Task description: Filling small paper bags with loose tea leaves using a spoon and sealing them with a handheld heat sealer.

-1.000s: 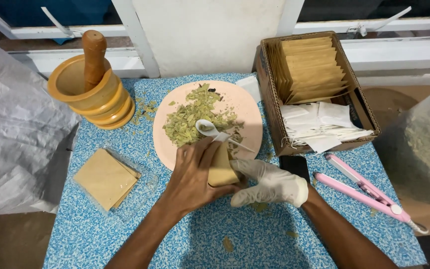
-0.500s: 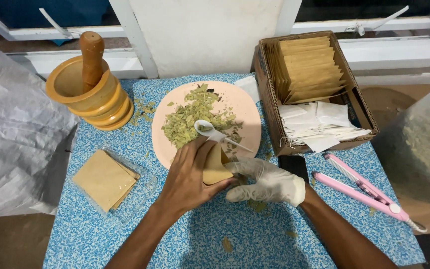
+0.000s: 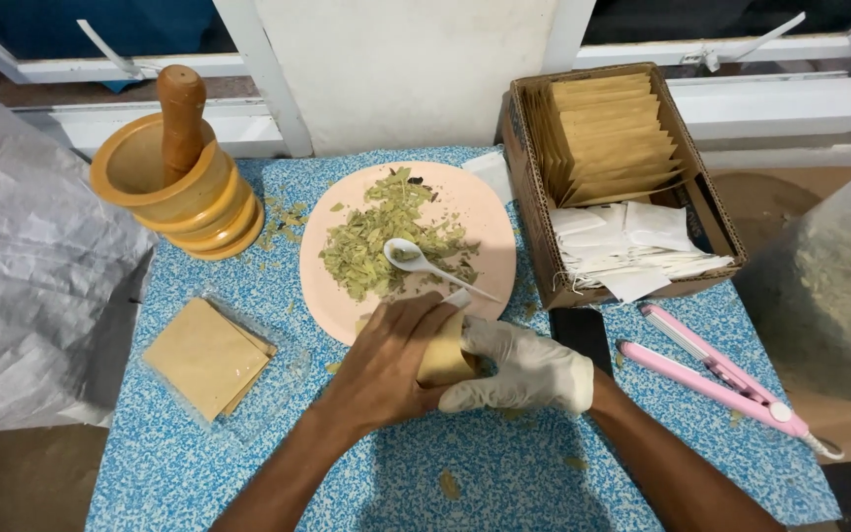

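From my remote seat I start at the far left, where a crumpled grey plastic sheet (image 3: 22,286) drapes beside the table (image 3: 248,473). Next come the stacked yellow mortar bowls (image 3: 164,192) with a wooden pestle (image 3: 181,113) standing in them, and nearer me a flat stack of tan paper pouches (image 3: 207,357) in clear wrap. In the middle sits the pink plate (image 3: 480,222) heaped with crushed dried green leaves (image 3: 376,241), a small white spoon (image 3: 416,258) lying on them. Over the last second the spoon has stayed on the plate while both hands have shifted slightly at its near rim. My bare left hand (image 3: 386,369) has its grip closed around a tan pouch (image 3: 442,360), which stands just off the plate's near edge; my gloved right hand (image 3: 524,372) pinches the same pouch from the other side. I judge the pouch is being handled rather than scooped into at this instant. To the right, a dark phone (image 3: 579,333), a cardboard box (image 3: 534,197) of tan envelopes and white tea bags, a pink sealing iron (image 3: 716,379), and a clear bag of leaves (image 3: 834,286).
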